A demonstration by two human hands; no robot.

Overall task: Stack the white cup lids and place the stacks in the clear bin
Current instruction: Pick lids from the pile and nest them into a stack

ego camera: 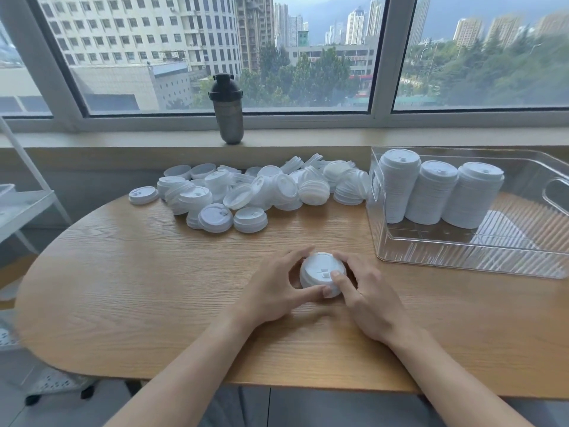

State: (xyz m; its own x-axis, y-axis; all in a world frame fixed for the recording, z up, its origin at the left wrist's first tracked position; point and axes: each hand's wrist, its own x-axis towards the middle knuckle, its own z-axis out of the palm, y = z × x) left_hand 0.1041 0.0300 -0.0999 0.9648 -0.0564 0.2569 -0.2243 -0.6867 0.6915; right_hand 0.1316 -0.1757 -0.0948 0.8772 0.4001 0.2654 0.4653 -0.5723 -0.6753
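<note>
Both hands' fingers (340,280) curled round a short stack of lids (321,274) on the tabletop (154,288); likely light, slippery, best gripped at the rims.

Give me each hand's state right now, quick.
Left hand: curled round the lid stack on the table.
Right hand: curled round the same stack, thumb on top.

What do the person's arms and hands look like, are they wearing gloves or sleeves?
No gloves and no sleeves in view: the left hand and right hand are bare, as are both forearms down to the picture's edge. I see no watch, bracelet or ring on the fingers.
</note>
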